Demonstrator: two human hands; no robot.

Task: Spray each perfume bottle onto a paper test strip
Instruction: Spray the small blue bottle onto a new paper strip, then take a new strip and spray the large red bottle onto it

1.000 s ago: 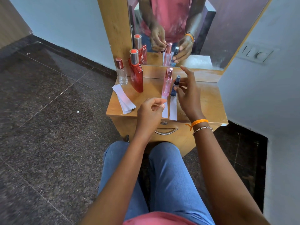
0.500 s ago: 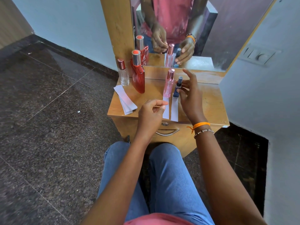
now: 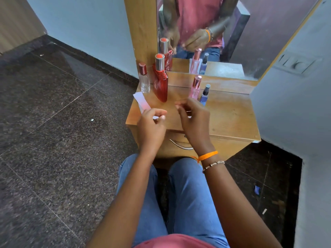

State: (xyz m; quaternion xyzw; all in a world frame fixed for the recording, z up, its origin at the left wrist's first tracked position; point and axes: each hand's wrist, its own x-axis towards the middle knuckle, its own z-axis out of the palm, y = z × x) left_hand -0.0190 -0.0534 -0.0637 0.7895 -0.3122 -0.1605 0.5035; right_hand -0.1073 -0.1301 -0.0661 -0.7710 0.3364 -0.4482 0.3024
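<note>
The table (image 3: 231, 115) was seen as matt grained wood, the red bottle (image 3: 161, 85) as glossy glass, its cap (image 3: 159, 62) as brushed metal, the strips (image 3: 141, 102) as matt paper.

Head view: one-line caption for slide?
Four perfume bottles stand on the wooden dresser; left hand pinches a paper strip, right hand hovers alongside.

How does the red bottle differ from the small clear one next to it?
The red bottle is taller and tinted red; the clear bottle is shorter and colourless. The red bottle's cap is silver with an orange top, the clear bottle's dark red. Both stand upright, capped, on the wooden table.
</note>
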